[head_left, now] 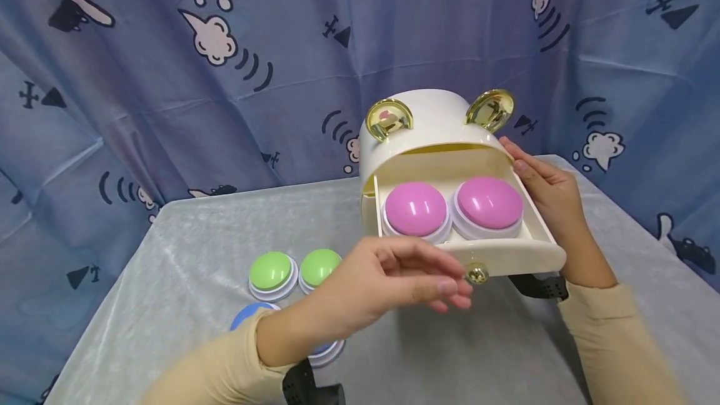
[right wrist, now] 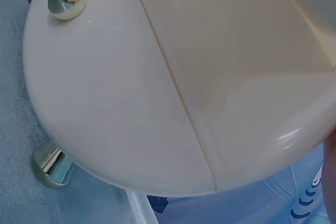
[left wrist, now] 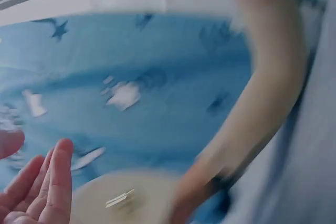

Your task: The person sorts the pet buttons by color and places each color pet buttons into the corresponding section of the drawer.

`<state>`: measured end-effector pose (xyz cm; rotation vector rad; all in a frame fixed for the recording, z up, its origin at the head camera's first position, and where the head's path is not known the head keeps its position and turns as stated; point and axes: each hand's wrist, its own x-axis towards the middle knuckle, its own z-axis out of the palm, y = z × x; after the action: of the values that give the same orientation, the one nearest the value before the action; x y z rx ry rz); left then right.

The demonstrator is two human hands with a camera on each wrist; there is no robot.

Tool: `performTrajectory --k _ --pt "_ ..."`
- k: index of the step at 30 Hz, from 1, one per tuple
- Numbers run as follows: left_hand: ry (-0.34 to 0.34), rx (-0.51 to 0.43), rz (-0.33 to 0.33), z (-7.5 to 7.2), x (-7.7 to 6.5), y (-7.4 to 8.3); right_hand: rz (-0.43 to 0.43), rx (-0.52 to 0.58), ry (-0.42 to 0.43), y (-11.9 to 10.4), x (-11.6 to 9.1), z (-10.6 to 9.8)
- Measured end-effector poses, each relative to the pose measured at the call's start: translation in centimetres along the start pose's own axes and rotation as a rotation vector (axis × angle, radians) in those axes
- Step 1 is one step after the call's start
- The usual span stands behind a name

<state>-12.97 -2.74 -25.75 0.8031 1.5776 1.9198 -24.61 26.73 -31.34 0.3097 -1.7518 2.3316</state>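
A white, domed box (head_left: 433, 108) with two gold, ear-like discs stands in front of me, its drawer (head_left: 506, 255) pulled out. Inside the drawer sit two pink dome buttons, a left one (head_left: 416, 208) and a right one (head_left: 489, 203), both on white bases. My left hand (head_left: 394, 274) is just in front of the drawer, fingers extended loosely by its gold knob (head_left: 476, 273) and holding nothing. Extended fingers of my right hand (head_left: 554, 195) rest against the box's right side. In the right wrist view the glossy white shell (right wrist: 105, 93) fills most of the picture.
Two green dome buttons, one (head_left: 270, 270) left of the other (head_left: 319, 266), lie on the grey cloth-covered table (head_left: 191, 255). Blue buttons (head_left: 250, 312) lie nearer, partly behind my left forearm. A patterned blue curtain (head_left: 281, 30) hangs behind the table.
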Motion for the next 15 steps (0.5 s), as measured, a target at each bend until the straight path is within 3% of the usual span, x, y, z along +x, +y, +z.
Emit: performTrajectory --k 4,7,11,15 --pt "-0.077 -0.14 -0.211 1.6 -0.2 -2.7 0.002 -0.008 -0.005 0.0 0.0 0.0" --pt "-0.09 -0.233 -0.297 2.4 0.0 -4.2 -0.002 -0.036 -0.001 0.0 -0.1 0.0" --pt "-0.059 -0.365 -0.312 3.1 0.6 -5.0 -0.004 -0.051 0.005 0.0 -0.1 -0.1" --pt "0.037 -0.511 -0.299 3.7 1.2 -5.2 -0.008 -0.053 0.001 0.0 0.0 -0.1"
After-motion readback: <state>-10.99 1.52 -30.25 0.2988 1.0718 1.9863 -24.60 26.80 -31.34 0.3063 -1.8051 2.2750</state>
